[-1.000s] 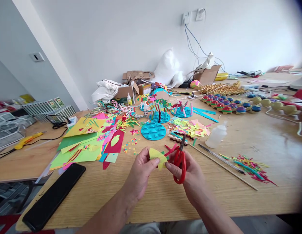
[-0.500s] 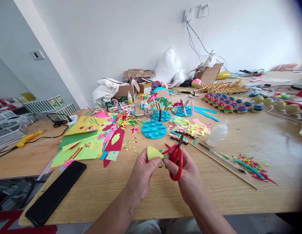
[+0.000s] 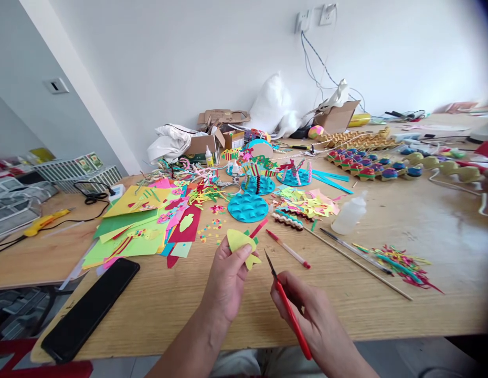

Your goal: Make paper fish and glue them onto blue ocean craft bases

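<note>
My left hand (image 3: 229, 275) pinches a yellow paper fish (image 3: 239, 242), its forked tail pointing right. Behind the fish a red paper strip (image 3: 260, 228) and a bit of green paper stick out. My right hand (image 3: 307, 307) is closed around red-handled scissors (image 3: 288, 307), whose dark blades point up and left, apart from the fish. A red-capped pen (image 3: 288, 249) lies on the table just beyond the scissors. Farther back sits a round blue bumpy base (image 3: 247, 208).
Coloured paper sheets (image 3: 126, 236) and a black phone (image 3: 90, 310) lie to the left. On the right are a glue bottle (image 3: 349, 214), a wooden stick (image 3: 362, 266), and a pile of thin paper strips (image 3: 409, 268). Paper scraps (image 3: 307, 202) and blue paper models (image 3: 294, 176) stand farther back.
My right hand has drawn away from the fish, down and right, with the scissors turned to point up-left. My left hand has shifted slightly left, and the fish's tail and the pen now show.
</note>
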`<state>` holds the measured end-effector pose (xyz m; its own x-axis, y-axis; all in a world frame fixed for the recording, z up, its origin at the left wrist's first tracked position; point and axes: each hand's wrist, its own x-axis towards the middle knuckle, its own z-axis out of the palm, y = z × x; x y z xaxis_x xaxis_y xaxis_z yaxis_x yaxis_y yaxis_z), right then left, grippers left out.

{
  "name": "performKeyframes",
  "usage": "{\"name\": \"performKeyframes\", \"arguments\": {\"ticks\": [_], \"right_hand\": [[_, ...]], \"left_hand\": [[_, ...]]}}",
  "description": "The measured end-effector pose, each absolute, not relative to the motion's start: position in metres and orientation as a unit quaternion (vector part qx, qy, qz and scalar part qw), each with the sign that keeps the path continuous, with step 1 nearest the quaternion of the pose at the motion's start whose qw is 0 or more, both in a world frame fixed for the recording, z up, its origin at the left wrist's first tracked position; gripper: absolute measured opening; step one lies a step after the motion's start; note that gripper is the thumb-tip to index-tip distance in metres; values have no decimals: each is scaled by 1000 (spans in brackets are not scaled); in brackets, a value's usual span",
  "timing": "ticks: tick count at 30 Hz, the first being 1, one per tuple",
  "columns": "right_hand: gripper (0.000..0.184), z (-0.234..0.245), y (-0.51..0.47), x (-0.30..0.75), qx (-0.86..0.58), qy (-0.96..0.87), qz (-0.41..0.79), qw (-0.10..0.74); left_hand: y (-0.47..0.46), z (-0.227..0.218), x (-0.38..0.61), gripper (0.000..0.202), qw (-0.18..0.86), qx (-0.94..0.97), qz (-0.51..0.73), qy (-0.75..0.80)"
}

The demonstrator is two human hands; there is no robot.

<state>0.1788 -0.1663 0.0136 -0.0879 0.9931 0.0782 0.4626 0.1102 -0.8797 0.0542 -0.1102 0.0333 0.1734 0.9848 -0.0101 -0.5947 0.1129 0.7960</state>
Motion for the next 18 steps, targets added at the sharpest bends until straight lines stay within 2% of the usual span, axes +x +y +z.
{"name": "performKeyframes", "arguments": {"ticks": [18], "right_hand": [[30, 18, -157, 176, -554, -611, 411, 388]], "left_hand": [[-114, 32, 60, 9, 735, 279, 550, 284]]}}
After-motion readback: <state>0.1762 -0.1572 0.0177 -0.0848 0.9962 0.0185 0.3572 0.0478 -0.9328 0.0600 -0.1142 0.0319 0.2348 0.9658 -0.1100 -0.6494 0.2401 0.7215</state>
